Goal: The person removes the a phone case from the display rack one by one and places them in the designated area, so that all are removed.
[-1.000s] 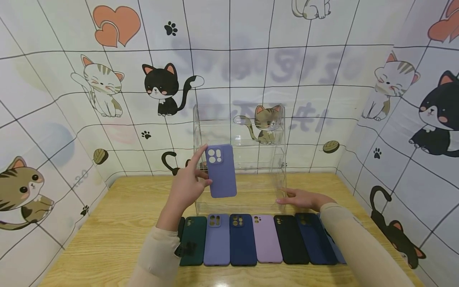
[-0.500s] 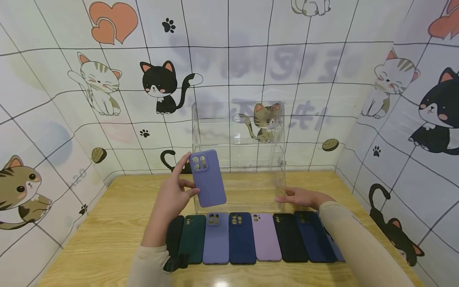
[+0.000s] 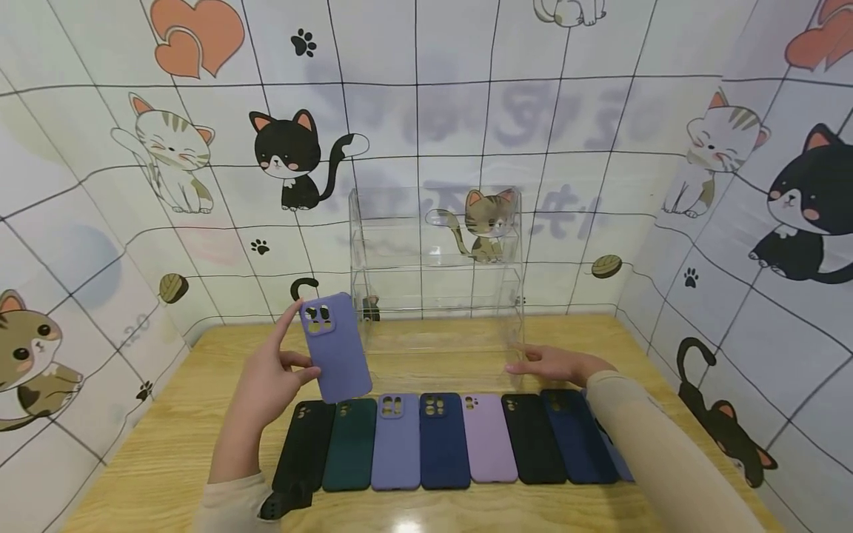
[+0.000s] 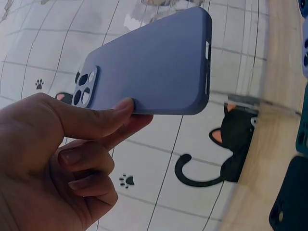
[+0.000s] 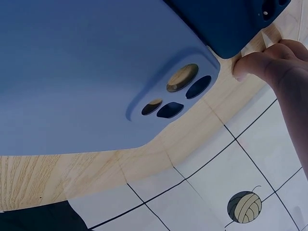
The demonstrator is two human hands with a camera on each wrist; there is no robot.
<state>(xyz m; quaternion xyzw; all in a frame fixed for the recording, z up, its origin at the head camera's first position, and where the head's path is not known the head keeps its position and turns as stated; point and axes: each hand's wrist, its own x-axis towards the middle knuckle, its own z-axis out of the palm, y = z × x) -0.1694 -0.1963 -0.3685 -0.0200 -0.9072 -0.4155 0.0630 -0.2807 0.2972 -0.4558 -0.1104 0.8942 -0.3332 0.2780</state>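
Note:
In the head view my left hand (image 3: 269, 381) pinches a lavender phone case (image 3: 338, 348) by its left long edge. The case is raised and slightly tilted, its back and camera cutouts facing me. From close up, the left wrist view shows the thumb on the back of this lavender case (image 4: 149, 62). My right hand (image 3: 560, 365) reaches out low at the right side of a clear tiered rack (image 3: 436, 303), fingertips right at its side panel. Several phone cases lie in a row in front, among them a green case (image 3: 350, 444) and a navy case (image 3: 444, 442).
The row also has a black case (image 3: 304, 444) at the left, partly behind the left wrist's black strap, and a pink case (image 3: 489, 438). My right sleeve covers part of its right end. Behind the wooden table (image 3: 166, 414) stands a wall sheet (image 3: 566, 148) printed with cats.
My left hand has carried the lavender case left and down, away from the front of the rack. The black case at the row's left end now shows. My right hand stays at the rack.

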